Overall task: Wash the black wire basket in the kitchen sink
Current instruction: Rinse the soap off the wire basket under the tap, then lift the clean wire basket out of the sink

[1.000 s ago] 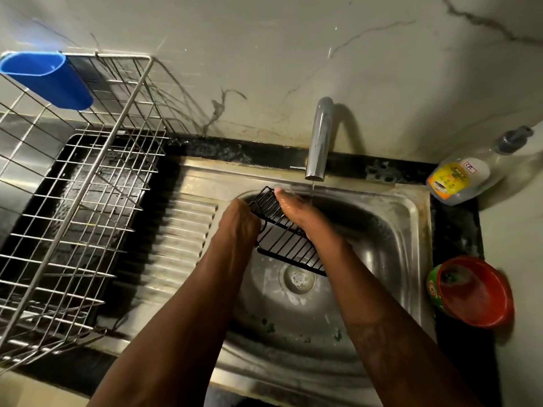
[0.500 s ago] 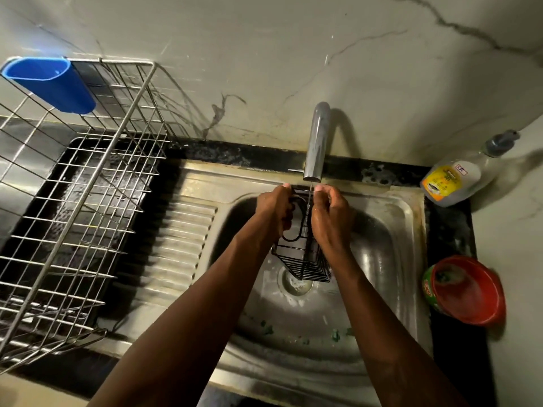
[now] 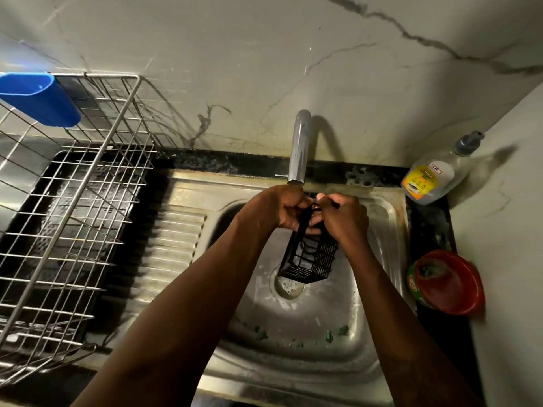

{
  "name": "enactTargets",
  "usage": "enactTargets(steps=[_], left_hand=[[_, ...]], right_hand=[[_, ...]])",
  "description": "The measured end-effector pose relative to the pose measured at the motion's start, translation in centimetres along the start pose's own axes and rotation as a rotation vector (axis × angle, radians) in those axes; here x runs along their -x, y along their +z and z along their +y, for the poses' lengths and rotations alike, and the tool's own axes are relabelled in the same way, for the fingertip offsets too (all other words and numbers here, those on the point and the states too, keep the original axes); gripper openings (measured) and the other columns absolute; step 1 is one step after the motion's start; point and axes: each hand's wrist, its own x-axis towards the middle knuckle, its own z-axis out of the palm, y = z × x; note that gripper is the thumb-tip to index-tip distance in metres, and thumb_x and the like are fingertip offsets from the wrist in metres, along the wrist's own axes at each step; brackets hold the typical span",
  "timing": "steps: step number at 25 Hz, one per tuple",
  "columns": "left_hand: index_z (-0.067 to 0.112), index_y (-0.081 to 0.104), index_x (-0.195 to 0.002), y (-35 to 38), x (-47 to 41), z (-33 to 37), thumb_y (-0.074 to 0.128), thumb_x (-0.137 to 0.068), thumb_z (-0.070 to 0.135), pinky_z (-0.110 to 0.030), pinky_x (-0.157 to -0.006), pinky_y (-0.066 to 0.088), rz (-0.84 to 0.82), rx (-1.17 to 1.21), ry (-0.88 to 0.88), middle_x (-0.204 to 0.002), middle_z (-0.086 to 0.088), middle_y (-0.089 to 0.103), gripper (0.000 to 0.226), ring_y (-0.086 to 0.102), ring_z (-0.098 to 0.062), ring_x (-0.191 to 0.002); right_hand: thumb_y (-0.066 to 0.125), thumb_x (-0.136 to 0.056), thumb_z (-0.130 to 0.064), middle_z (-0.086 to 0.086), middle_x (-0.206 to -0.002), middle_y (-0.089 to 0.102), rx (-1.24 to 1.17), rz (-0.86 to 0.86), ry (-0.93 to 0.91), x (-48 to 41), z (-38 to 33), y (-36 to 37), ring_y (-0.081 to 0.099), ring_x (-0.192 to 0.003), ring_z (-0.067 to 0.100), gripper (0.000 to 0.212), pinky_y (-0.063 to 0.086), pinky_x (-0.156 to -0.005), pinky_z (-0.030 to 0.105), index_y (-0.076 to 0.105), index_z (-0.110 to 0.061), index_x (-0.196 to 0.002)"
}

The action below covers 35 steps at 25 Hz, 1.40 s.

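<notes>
The black wire basket [image 3: 311,259] hangs upright over the drain [image 3: 289,286] of the steel sink [image 3: 385,218], just under the tap spout [image 3: 299,148]. My left hand [image 3: 282,207] grips its upper left edge with curled fingers. My right hand [image 3: 343,218] grips its upper right edge, thumb and fingers pinched on the wire rim. The basket's top part is hidden behind both hands. Foam lies around the drain.
A large steel wire dish rack [image 3: 67,207] with a blue cup [image 3: 41,101] stands on the left. A soap bottle [image 3: 435,177] leans at the back right corner. A red bowl [image 3: 449,283] sits right of the sink. Green scraps [image 3: 335,333] lie in the basin.
The basket has turned from lying flat under the tap to hanging upright with its long side vertical. Both hands have shifted to its top edge, right beneath the spout.
</notes>
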Motion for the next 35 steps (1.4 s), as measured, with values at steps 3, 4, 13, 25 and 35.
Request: enactTargets(steps=[3, 4, 13, 25, 35], left_hand=[[0.009, 0.057, -0.091, -0.8, 0.4, -0.4, 0.032, -0.105, 0.006, -0.042, -0.083, 0.054, 0.103, -0.171, 0.020, -0.099, -0.012, 0.061, 0.029, 0.060, -0.020, -0.084], [0.010, 0.058, -0.091, -0.8, 0.5, -0.7, 0.035, -0.105, 0.010, -0.034, -0.073, 0.053, 0.163, -0.212, 0.065, -0.093, -0.009, 0.061, 0.027, 0.058, -0.015, -0.075], [0.019, 0.064, -0.072, -0.6, 0.4, -3.9, 0.059, -0.088, 0.046, -0.029, -0.068, 0.055, 0.653, -0.491, 0.470, -0.077, -0.001, 0.070, 0.033, 0.065, -0.018, -0.071], [0.017, 0.052, -0.045, -3.2, 2.5, -3.3, 0.067, -0.089, 0.051, -0.025, -0.055, 0.034, 0.630, -0.641, 0.709, -0.044, 0.010, 0.044, 0.057, 0.041, -0.014, -0.047], [0.018, 0.059, -0.068, -8.6, 6.6, -3.3, 0.069, -0.086, 0.022, -0.024, -0.052, 0.032, 0.576, -0.192, 0.719, -0.060, 0.006, 0.047, 0.021, 0.040, -0.010, -0.056]], right_hand=[[0.064, -0.087, -0.059, -0.001, -0.100, 0.077, -0.022, 0.018, 0.037, 0.3, 0.0, 0.2, 0.069, -0.093, 0.023, 0.037, 0.052, -0.083, 0.032, 0.077, -0.029, -0.104], [0.066, -0.086, -0.059, -0.001, -0.101, 0.077, -0.010, 0.014, 0.045, 0.4, -0.2, 0.4, 0.069, -0.094, 0.023, 0.037, 0.052, -0.082, 0.032, 0.077, -0.030, -0.104], [0.073, -0.090, -0.027, -0.011, -0.086, 0.073, -0.150, -0.036, -0.277, -2.6, -2.7, 1.0, 0.068, -0.078, 0.010, 0.010, 0.048, -0.068, 0.023, 0.078, -0.020, -0.094], [0.072, -0.088, -0.043, 0.008, -0.123, 0.067, -0.104, -0.520, -0.343, -6.3, -7.4, 1.4, 0.067, -0.099, 0.020, 0.054, 0.057, -0.083, 0.037, 0.060, -0.015, -0.131], [0.068, -0.095, -0.018, -0.002, -0.113, 0.072, -0.663, -0.281, -0.043, -1.1, -4.0, -0.5, 0.071, -0.084, 0.012, 0.023, 0.053, -0.061, 0.023, 0.066, -0.027, -0.117]])
